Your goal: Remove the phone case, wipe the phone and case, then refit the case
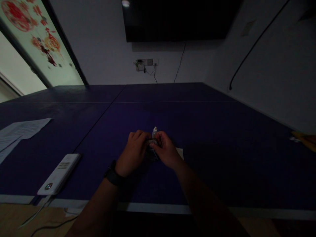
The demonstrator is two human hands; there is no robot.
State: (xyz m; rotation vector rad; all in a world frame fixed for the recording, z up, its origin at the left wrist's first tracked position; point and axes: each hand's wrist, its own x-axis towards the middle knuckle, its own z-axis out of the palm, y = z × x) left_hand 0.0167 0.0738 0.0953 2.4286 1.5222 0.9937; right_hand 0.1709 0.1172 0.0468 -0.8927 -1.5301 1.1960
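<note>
My left hand [134,153] and my right hand [166,149] meet near the middle of a dark blue table [197,115], both holding a small dark object [151,149]. Its shape is hard to tell in the dim light, and my fingers hide much of it. A small bottle with a white cap [154,132] stands just beyond my fingers, upright and close to my right hand. A white sheet [180,152] shows from under my right hand. A black watch band [113,174] circles my left wrist.
A white power bank [59,173] lies to the left near the table's white front edge, and loose papers [22,135] lie beyond it. A yellowish item [303,140] sits at the right edge. Cables run along the floor and the wall below a wall-mounted screen.
</note>
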